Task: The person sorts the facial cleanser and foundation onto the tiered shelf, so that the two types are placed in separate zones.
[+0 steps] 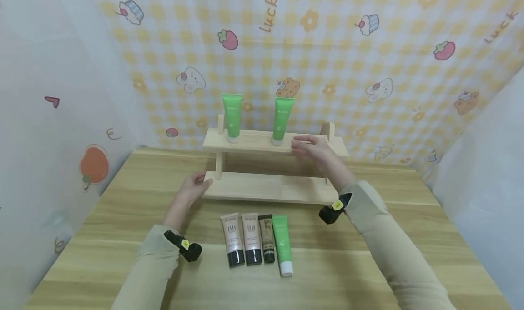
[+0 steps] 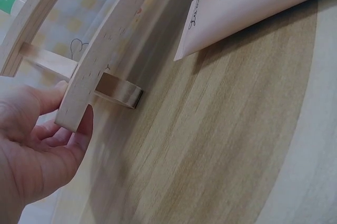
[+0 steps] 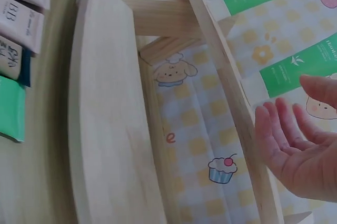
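A two-tier wooden rack (image 1: 270,186) stands at the back of the table. My left hand (image 1: 190,191) grips the left end of its lower shelf, thumb on top and fingers beneath, as the left wrist view shows. On the upper shelf two green tubes (image 1: 233,117) (image 1: 282,120) stand upright on their white caps. My right hand (image 1: 313,150) is just right of the second tube, by the upper shelf, fingers loosely extended and holding nothing. Before the rack lie two pink BB cream tubes (image 1: 232,237) (image 1: 251,237), a slim dark-capped tube (image 1: 267,237) and another green tube (image 1: 282,244).
The wooden table (image 1: 352,264) runs up to a yellow checked cloth backdrop (image 1: 327,60). White cloth walls (image 1: 45,119) close in the left and right sides. The rack's side pieces (image 1: 329,130) rise above the upper shelf. A small camera is strapped to each wrist.
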Available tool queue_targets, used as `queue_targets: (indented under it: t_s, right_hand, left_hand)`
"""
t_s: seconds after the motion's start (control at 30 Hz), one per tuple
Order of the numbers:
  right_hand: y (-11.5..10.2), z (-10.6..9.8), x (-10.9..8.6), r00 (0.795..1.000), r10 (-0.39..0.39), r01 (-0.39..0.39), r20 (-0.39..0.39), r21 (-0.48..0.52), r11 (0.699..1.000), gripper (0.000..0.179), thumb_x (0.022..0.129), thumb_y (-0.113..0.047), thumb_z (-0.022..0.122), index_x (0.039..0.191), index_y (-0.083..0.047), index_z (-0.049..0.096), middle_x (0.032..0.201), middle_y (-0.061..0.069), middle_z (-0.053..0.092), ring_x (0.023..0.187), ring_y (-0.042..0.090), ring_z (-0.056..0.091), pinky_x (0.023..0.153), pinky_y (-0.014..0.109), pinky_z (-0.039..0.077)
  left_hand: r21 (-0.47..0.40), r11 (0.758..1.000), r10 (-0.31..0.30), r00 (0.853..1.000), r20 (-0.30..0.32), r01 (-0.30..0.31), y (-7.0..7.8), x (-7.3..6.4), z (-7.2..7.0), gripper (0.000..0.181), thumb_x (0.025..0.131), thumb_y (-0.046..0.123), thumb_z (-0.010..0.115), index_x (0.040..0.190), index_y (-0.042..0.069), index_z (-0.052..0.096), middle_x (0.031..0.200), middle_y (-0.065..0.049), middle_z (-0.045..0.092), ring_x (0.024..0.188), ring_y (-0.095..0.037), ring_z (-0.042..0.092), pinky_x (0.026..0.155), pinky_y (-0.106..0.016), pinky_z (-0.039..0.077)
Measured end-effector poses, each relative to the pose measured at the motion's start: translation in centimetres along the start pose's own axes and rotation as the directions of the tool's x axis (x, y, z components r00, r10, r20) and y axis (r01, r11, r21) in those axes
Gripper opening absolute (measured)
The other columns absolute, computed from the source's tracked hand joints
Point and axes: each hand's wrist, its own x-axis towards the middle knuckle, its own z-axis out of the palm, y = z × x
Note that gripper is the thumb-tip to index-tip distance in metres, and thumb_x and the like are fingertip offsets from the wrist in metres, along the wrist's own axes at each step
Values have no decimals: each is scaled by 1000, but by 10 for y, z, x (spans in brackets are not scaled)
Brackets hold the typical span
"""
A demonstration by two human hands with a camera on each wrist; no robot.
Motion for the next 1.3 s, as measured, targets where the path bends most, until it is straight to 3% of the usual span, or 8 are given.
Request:
queue_targets:
  t_s: [0.2, 0.37, 0.6, 0.77, 1.03, 1.17, 1.3]
  right_hand:
    - [11, -4, -16, 978, 63, -39, 198, -121, 992, 49, 95, -17, 45, 139, 2, 31, 139, 26, 38, 126, 34, 44, 102, 44, 41]
    - [19, -4, -27, 966, 52, -8, 252, -175, 985, 49, 95, -17, 45, 137, 4, 32, 137, 28, 40, 125, 40, 43, 98, 43, 46]
    - [37, 0, -39, 945, 81, -26, 316, -175, 984, 50, 95, -20, 46, 136, 5, 31, 134, 32, 40, 122, 43, 45, 93, 43, 49]
    - [55, -1, -46, 926, 142, -83, 350, -178, 981, 52, 95, -20, 47, 136, 6, 30, 130, 32, 44, 118, 40, 50, 89, 41, 52]
    - [92, 3, -55, 884, 215, -90, 415, -299, 950, 46, 91, -25, 54, 122, 9, 49, 119, 27, 57, 102, 36, 61, 81, 39, 56]
    - [107, 10, -62, 878, 278, -147, 390, -334, 931, 43, 88, -18, 57, 120, 9, 50, 108, 24, 63, 93, 31, 65, 76, 38, 57]
    - [118, 19, -67, 889, 320, -196, 328, -359, 913, 44, 86, -16, 60, 122, 8, 50, 100, 18, 65, 85, 24, 66, 72, 37, 58]
  left_hand:
    - [-2, 1000, -19, 1000, -18, 19, 3, 0, 2, 63, 94, 28, 47, 144, 2, 18, 146, -23, 26, 132, -41, 30, 110, -50, 28]
    - [-11, 1000, -17, 999, -41, 16, 5, 0, 3, 61, 94, 25, 48, 143, -1, 21, 144, -24, 30, 130, -40, 33, 109, -47, 31]
    - [-1, 1000, -7, 999, -46, 7, 5, -1, 3, 60, 95, 24, 47, 142, -3, 21, 143, -26, 31, 130, -40, 33, 109, -47, 31]
    - [6, 1000, 3, 999, -42, -3, 3, 0, 2, 61, 94, 25, 48, 141, -3, 22, 143, -26, 31, 130, -40, 33, 109, -47, 31]
    - [9, 1000, -3, 999, -51, 4, -1, -5, 2, 62, 95, 26, 47, 142, -3, 20, 143, -26, 30, 131, -40, 32, 110, -47, 29]
    - [3, 1000, 2, 999, -33, -2, 0, -5, 2, 62, 95, 26, 46, 143, -3, 18, 144, -25, 29, 132, -40, 31, 110, -47, 29]
    - [3, 1000, 19, 1000, -17, -19, 1, -2, 2, 62, 95, 26, 46, 143, -3, 18, 145, -26, 28, 132, -40, 30, 110, -47, 29]
